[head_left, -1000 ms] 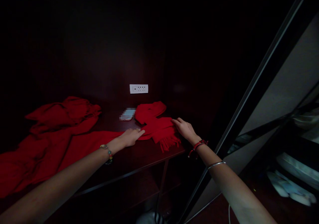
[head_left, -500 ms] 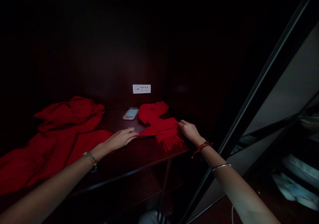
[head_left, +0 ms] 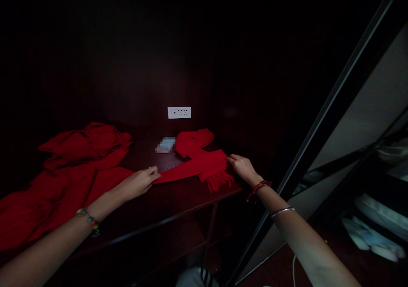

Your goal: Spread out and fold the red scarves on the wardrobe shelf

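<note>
A red scarf [head_left: 202,161] with a fringed end lies on the dark wooden shelf [head_left: 178,193]. My left hand [head_left: 143,180] is closed on one stretch of it and holds that part out to the left in a narrow strip. At the folded edge above the fringe, my right hand [head_left: 240,164] pinches the scarf between thumb and fingers. A loop of the scarf rests behind, toward the wall. To the left, a large heap of red cloth [head_left: 86,151] spreads along the shelf, partly behind my left forearm.
A phone-like flat object [head_left: 165,145], blurred out, lies between the cloth heap and the scarf. A white wall socket [head_left: 179,112] sits on the back panel. The metal-edged door frame [head_left: 334,104] slants up on the right. Below are open compartments [head_left: 178,240].
My left hand has moved left and slightly down, drawing out a longer strip of the scarf. My right hand stays nearly in place at the folded edge.
</note>
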Demonstrator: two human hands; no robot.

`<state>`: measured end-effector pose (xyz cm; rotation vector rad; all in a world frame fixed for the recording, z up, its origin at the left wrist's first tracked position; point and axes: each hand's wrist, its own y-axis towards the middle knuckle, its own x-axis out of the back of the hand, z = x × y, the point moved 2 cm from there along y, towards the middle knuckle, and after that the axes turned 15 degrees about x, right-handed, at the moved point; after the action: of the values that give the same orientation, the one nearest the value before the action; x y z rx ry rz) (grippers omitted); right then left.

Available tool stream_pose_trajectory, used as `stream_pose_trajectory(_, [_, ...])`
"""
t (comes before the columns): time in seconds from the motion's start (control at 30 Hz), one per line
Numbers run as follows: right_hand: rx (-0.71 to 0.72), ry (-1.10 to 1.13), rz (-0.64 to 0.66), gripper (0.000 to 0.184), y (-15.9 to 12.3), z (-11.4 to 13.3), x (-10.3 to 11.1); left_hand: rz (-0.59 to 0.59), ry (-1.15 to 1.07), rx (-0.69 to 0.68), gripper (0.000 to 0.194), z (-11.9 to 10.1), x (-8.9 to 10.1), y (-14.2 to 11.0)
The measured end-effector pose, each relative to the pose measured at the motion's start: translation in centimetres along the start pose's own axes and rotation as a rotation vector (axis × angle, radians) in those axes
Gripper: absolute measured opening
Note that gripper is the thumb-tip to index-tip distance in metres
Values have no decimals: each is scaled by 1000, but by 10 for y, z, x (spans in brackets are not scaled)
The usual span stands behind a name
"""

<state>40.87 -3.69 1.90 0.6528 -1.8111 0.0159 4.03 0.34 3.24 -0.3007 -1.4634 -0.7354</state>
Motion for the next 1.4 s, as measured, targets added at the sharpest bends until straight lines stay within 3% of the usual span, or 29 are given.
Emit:
stream_pose_trajectory(0.07, [-5,-23,-20,31,-1,-2,0,-59,34,17,34,1,17,-3])
stream_pose_trajectory(0.13, [5,-37,-22,31,-3,-2,-3,-62,58,16,39,-1,23,-10])
stream_pose_trajectory(0.27, [52,-37,11,32,-7,0,-14,82,31,-71,53,-10,1,-29])
stream_pose_trajectory(0.4, [49,-29,31,32,-8,0,-18,111,-1,-84,60,-8,-15,-35])
stream_pose_trajectory(0.57, [32,25,-5,30,1,9,4,207,-4,-63,48,-2,-3,-24])
stream_pose_trajectory(0.7, [73,146,-154,36,23,35,24,167,-161,-64,32,-25,6,5])
stream_pose_trajectory(0.8, [116,239,-144,41,43,56,22,85,-251,-46,36,-54,-7,39])
stream_pose_trajectory(0.87, [93,292,-40,46,53,64,11,35,-271,90,44,-70,-25,57])
stream_pose_trajectory(0.93, [46,334,83,50,58,65,-3,109,-270,273,54,-81,-45,66])
stream_pose_trajectory(1.03, [18,352,153,52,59,61,-19,197,-255,378,62,-89,-63,65])
stream_pose_trajectory(1.17, [34,349,139,53,58,58,-23,174,-243,341,64,-89,-59,53])
stream_pose_trajectory(1.3, [54,308,2,51,56,65,-11,78,-229,282,65,-80,-47,40])
stream_pose_trajectory(1.4, [230,291,-193,41,52,82,4,-18,-194,199,51,-62,-36,24])
